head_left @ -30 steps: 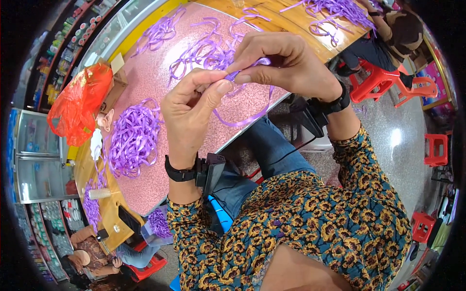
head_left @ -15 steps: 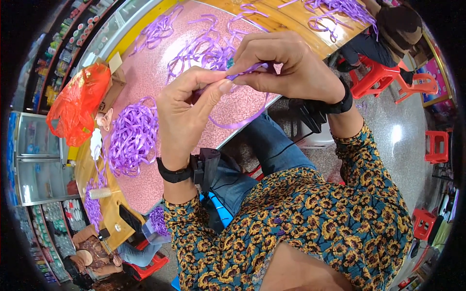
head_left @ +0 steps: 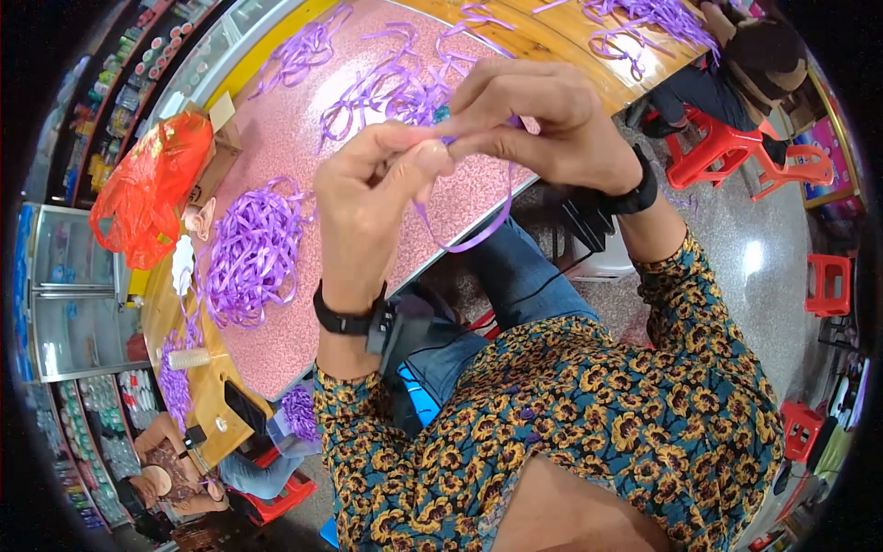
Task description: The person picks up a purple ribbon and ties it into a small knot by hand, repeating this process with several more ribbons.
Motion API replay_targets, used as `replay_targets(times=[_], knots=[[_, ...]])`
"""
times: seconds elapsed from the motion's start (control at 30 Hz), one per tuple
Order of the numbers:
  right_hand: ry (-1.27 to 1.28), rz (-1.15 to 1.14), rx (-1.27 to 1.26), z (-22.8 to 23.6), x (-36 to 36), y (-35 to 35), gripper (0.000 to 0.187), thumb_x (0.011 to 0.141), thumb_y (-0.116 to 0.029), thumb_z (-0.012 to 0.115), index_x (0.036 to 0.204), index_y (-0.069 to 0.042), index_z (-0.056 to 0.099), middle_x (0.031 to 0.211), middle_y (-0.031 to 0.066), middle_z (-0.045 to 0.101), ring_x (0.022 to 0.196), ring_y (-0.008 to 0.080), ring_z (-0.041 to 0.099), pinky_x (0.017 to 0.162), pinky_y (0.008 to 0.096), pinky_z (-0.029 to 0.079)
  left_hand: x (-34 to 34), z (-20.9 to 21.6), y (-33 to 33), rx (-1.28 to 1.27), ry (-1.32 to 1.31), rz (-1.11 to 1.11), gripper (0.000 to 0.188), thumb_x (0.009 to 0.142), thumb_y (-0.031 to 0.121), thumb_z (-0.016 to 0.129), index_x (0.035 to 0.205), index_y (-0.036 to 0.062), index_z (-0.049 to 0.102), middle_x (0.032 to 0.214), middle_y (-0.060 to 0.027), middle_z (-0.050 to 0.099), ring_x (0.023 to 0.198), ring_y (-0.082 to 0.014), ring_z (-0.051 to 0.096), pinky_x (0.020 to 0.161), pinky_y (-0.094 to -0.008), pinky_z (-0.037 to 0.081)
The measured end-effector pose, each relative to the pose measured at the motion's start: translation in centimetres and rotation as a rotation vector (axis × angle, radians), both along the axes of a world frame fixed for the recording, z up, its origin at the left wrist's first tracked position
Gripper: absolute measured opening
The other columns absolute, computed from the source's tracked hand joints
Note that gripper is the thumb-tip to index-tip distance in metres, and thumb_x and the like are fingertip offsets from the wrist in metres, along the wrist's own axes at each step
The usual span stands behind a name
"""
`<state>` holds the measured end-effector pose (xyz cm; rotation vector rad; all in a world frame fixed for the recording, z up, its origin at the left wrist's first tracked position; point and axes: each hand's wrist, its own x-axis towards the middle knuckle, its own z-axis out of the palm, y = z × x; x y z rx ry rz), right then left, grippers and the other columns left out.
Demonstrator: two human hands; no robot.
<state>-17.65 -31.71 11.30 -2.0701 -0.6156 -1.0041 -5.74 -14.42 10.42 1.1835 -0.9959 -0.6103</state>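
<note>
A narrow purple ribbon (head_left: 478,241) hangs in a loop beneath my two hands, above the near edge of the pink mat. My left hand (head_left: 382,184) pinches it between thumb and forefinger. Close against those fingertips, my right hand (head_left: 529,120) grips the same ribbon with thumb and bent fingers. The exact spot where the ribbon is held is mostly hidden by the fingers. Beyond my hands lie loose purple ribbons (head_left: 382,92), with a small teal item (head_left: 441,114) among them. To the left of my left wrist sits a dense heap of purple ribbons (head_left: 253,253).
The pink mat (head_left: 276,354) covers part of a wooden table. At left a red plastic bag (head_left: 152,193) leans by a cardboard box (head_left: 216,161). More ribbons (head_left: 653,23) lie at the far right. Two other people sit nearby; red stools (head_left: 713,152) stand on the floor.
My left hand has shifted slightly right, its fingertips now nearer the right hand's. The hanging ribbon loop has moved right and a little lower.
</note>
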Motion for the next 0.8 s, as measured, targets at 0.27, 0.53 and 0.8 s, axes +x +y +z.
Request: replay_targets(times=[0.27, 0.53, 0.8], knots=[[0.337, 0.038, 0.494, -3.5, 0.8, 0.7, 0.022, 0.09, -0.007, 0.066, 0.111, -0.001, 0.067, 0.089, 0.0037, 0.065, 0.073, 0.0059, 0.061, 0.058, 0.0189, 0.049, 0.4, -2.2, -1.3, 0.014, -0.07, 0.18, 0.011, 0.088, 0.006, 0.067, 0.098, 0.0018, 0.065, 0.077, 0.0023, 0.059, 0.065, -0.0023, 0.048, 0.057, -0.0185, 0.038], [0.394, 0.018, 0.705, -2.3, 0.1, 2.5, 0.018, 0.09, -0.012, 0.067, 0.104, 0.0, 0.068, 0.072, 0.0, 0.063, 0.055, 0.0041, 0.055, 0.05, 0.0187, 0.044, 0.1, -1.4, -0.8, -0.141, -0.525, 0.369, 0.018, 0.078, -0.002, 0.071, 0.094, 0.0026, 0.064, 0.08, -0.0012, 0.059, 0.061, -0.0053, 0.05, 0.053, -0.0207, 0.038], [0.414, -0.026, 0.708, -1.9, -0.3, 3.1, 0.014, 0.091, -0.014, 0.067, 0.098, -0.002, 0.067, 0.071, -0.0004, 0.061, 0.051, 0.0029, 0.05, 0.045, 0.0185, 0.039, -0.1, -0.3, 0.0, -0.296, -0.939, 0.434, 0.02, 0.076, -0.008, 0.07, 0.093, 0.0013, 0.065, 0.084, -0.0112, 0.065, 0.069, -0.0212, 0.063, 0.059, -0.029, 0.049]])
